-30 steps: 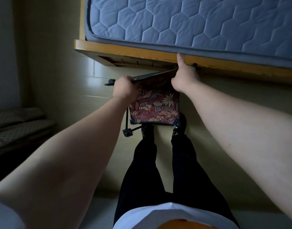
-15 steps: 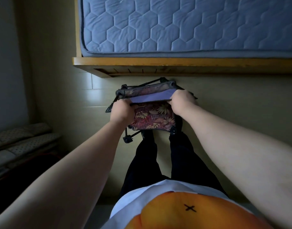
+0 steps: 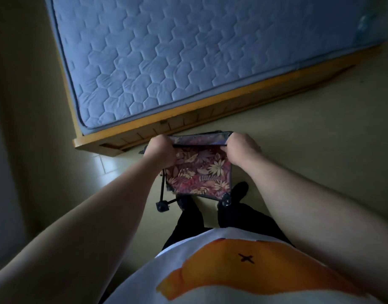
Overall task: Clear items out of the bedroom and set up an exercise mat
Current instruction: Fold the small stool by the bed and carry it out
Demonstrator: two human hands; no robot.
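As left hand [image 3: 161, 150] and right hand [image 3: 241, 150] grip the folding chair [image 3: 199, 174], a mattress [image 3: 188, 62] lies just beyond, floor tiles [image 3: 107, 164] below.

Dim, soft wide-angle view.
Pale glare patch on the beige tiled floor [image 3: 105, 164]; corners fall dark; the blue quilted mattress [image 3: 188, 62] edges bow.

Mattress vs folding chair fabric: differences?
The mattress is plain blue, hexagon-quilted; the folding chair fabric is dark red with a leaf print. The mattress lies flat on the wooden bed frame; the folding chair is gripped along its top edge by the left hand and right hand. Both are textile surfaces.
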